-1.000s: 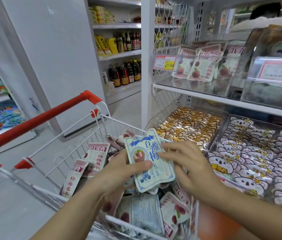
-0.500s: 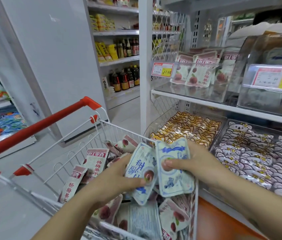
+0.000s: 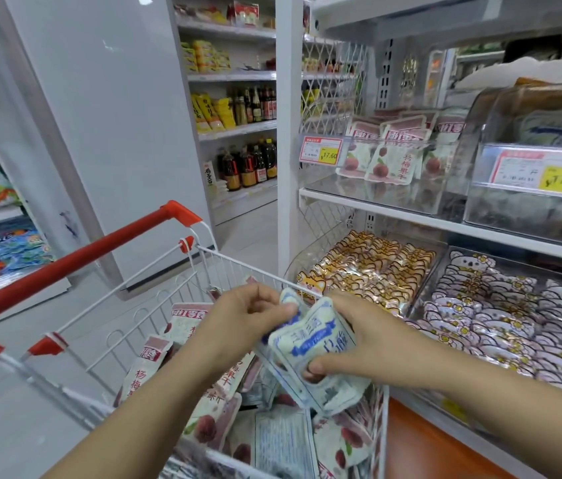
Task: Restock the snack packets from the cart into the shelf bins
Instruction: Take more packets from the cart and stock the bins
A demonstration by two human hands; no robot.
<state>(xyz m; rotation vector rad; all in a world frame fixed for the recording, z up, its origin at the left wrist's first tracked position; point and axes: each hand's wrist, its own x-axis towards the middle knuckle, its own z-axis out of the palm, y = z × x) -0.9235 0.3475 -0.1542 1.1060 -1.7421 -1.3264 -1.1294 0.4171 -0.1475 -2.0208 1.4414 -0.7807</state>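
I'm gripping the packets [image 3: 314,344] between my left hand [image 3: 241,316] and right hand [image 3: 369,337]; the cart [image 3: 234,261] is sitting below the grip, loose packets [image 3: 283,440] lying in it, its handle [image 3: 75,257] running left, shelf bins [image 3: 300,262] sitting right

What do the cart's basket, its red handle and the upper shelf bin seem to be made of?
Cart basket: probably white-coated metal wire; thin rods crossing in a grid.
Red handle: likely plastic, smooth with a dull sheen.
Upper shelf bin: clear rigid plastic, perhaps acrylic; packets show through its glossy front.
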